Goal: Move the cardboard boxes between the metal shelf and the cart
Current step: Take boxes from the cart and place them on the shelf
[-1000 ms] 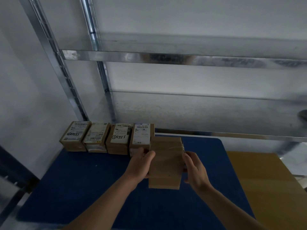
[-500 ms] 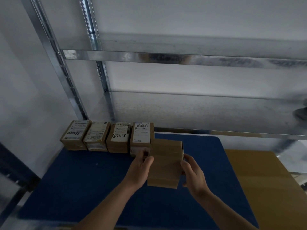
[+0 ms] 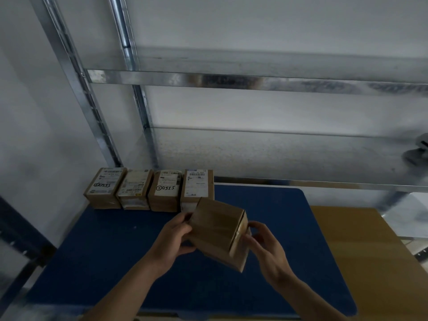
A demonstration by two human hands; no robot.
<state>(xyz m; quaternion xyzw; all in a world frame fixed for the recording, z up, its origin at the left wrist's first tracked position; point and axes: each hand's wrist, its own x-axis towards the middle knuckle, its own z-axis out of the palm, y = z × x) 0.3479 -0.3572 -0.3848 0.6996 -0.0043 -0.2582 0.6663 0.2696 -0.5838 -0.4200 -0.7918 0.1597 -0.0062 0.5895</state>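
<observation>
Head view: both hands hold 1 plain cardboard box (image 3: 217, 230), tilted, over the blue cart top (image 3: 111, 262), just in front of the right end of a row of boxes. The left hand (image 3: 171, 239) grips its left side, fingers (image 3: 185, 219) curled against the cardboard. The right hand (image 3: 271, 249) pinches the right edge, fingers (image 3: 254, 226) clamped beside a taped seam. 4 labelled boxes (image 3: 165, 193) stand side by side, touching, along the cart's far edge, below the metal shelf (image 3: 254, 81). A cardboard sheet (image 3: 370, 262) lies flat just right of the cart.
</observation>
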